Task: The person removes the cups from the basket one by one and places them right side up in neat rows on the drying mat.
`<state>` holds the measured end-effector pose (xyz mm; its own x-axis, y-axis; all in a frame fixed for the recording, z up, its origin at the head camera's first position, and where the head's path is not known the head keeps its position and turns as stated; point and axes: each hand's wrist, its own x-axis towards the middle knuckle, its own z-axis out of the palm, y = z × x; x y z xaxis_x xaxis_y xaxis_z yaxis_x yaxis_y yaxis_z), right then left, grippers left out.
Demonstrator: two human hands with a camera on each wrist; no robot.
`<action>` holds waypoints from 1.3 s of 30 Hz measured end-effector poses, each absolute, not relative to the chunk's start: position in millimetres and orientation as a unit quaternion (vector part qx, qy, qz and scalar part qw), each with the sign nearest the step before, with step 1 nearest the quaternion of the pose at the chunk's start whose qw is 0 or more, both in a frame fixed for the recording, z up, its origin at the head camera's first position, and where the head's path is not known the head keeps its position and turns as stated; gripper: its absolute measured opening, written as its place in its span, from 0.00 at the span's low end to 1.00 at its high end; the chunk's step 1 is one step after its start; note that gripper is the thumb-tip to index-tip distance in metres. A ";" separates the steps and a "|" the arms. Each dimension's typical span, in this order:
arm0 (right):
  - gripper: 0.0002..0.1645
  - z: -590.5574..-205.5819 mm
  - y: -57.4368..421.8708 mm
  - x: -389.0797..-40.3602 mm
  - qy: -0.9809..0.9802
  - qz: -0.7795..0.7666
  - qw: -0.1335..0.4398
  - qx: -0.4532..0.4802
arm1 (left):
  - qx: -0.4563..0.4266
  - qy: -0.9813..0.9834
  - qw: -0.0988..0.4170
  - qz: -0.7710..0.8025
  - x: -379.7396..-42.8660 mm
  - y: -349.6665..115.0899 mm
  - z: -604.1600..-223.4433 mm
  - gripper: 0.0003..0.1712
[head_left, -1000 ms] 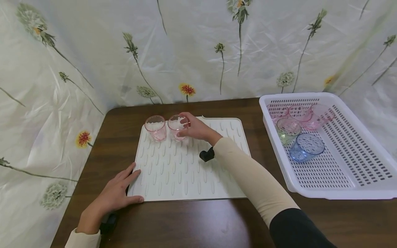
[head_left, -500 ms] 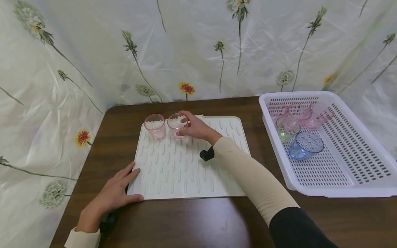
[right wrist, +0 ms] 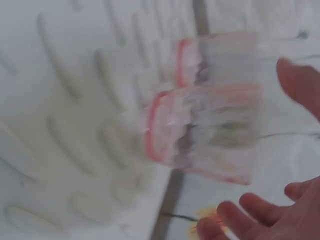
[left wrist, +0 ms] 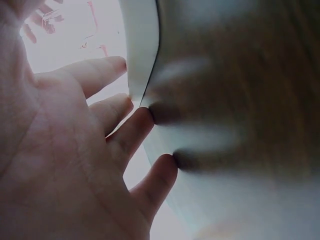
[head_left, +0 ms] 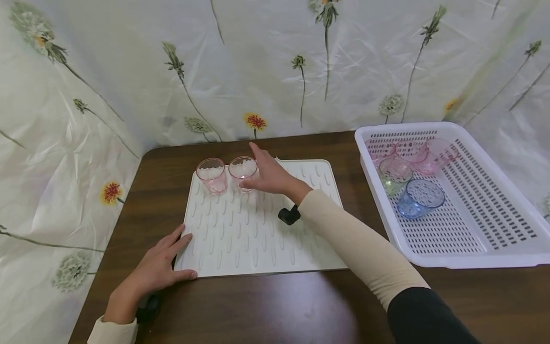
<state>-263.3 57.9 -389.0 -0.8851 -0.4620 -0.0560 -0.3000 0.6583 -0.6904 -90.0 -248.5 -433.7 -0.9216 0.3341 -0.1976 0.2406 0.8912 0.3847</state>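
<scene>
Two clear pink-tinted glasses stand upright side by side at the back left of a white ridged mat (head_left: 240, 239). My right hand (head_left: 275, 174) is spread just to the right of the nearer-to-hand glass (head_left: 242, 173); in the right wrist view, thumb and fingers stand apart from that glass (right wrist: 215, 132), with a gap around it. The other glass (head_left: 212, 177) sits to its left. My left hand (head_left: 159, 265) lies with loosely straight fingers at the mat's left edge, its thumb at the front left corner. In the left wrist view, the fingertips (left wrist: 145, 116) reach the mat's edge and the table.
A white perforated plastic basket (head_left: 468, 260) stands on the right of the brown wooden table (head_left: 240, 306). Inside are several pink glasses (head_left: 438, 155), a green glass (head_left: 394, 176) and a blue glass (head_left: 420, 198). A flower-printed sheet (head_left: 266, 71) hangs behind the table.
My right hand has let go of the right-hand glass, its fingers spreading and drawing off to the right. Both glasses stay in place on the mat. The left hand remains at the mat's edge.
</scene>
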 end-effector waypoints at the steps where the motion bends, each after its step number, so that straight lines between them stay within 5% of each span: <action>1: 0.65 -382.1 59.1 -259.1 0.905 -0.348 0.106 -0.219 | 0.148 0.964 0.130 0.179 -89.7 -248.5 -433.7 0.56; 19: 0.50 -269.2 136.5 -181.3 0.913 -0.296 0.031 -0.279 | 0.158 0.964 0.125 0.171 -88.0 -244.9 -433.9 0.55; 39: 0.54 -254.2 308.3 -161.0 0.955 -0.243 0.014 -0.167 | 0.155 0.965 0.120 0.172 -89.1 -246.2 -435.4 0.55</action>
